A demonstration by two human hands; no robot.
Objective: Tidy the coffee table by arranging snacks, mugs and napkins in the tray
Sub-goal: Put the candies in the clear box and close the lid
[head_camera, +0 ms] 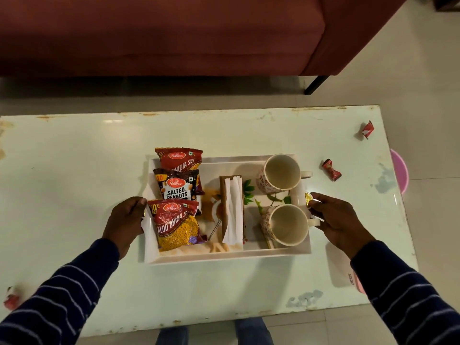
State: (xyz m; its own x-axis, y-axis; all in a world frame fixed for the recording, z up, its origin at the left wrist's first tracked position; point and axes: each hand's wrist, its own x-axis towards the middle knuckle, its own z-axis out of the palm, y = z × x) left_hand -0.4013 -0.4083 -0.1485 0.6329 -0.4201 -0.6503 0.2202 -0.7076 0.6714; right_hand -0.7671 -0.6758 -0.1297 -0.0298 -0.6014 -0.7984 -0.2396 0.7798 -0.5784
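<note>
A white tray sits mid-table. On its left side lie three snack packets: a red sev packet at the back, salted peanuts in the middle, and an aloo bhujia packet in front. A brown holder with white napkins stands in the centre. Two cream mugs occupy the right side, one at the back and one in front. My left hand grips the tray's left edge. My right hand grips the tray's right edge beside the front mug's handle.
Two red candy wrappers lie on the pale table to the right of the tray, and a red object sits at the front left corner. A maroon sofa stands behind. A pink stool shows past the right edge.
</note>
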